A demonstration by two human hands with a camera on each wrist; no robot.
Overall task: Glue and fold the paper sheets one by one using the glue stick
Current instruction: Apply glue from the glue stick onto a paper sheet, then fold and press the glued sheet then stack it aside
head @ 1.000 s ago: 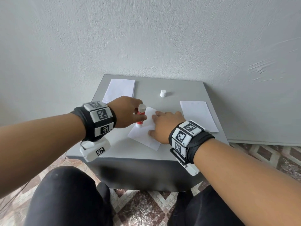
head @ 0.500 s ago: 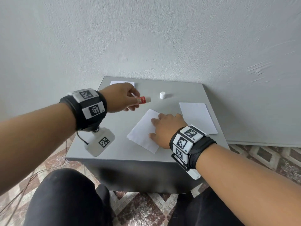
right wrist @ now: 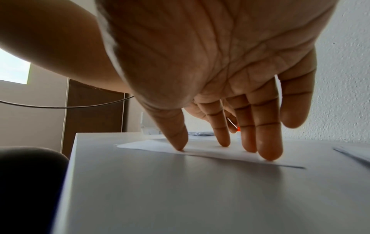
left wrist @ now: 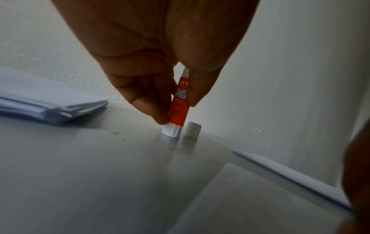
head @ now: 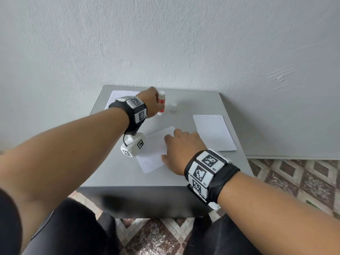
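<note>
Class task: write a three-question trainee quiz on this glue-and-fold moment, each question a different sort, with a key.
1. True or false: the cap is on the glue stick.
2. Which hand grips the glue stick? A left hand B right hand
3. Fill in: the right hand's fingertips press the ____ on the table.

Key: 1 false, it stands beside it; 2 A; 3 paper sheet.

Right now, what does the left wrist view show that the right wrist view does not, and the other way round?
Only the left wrist view shows the left hand pinching the glue stick upright, its base on the table beside the white cap. Only the right wrist view shows the right hand with straight fingers pressing the middle sheet flat. Both show the grey table, the wall and the paper stack.
</note>
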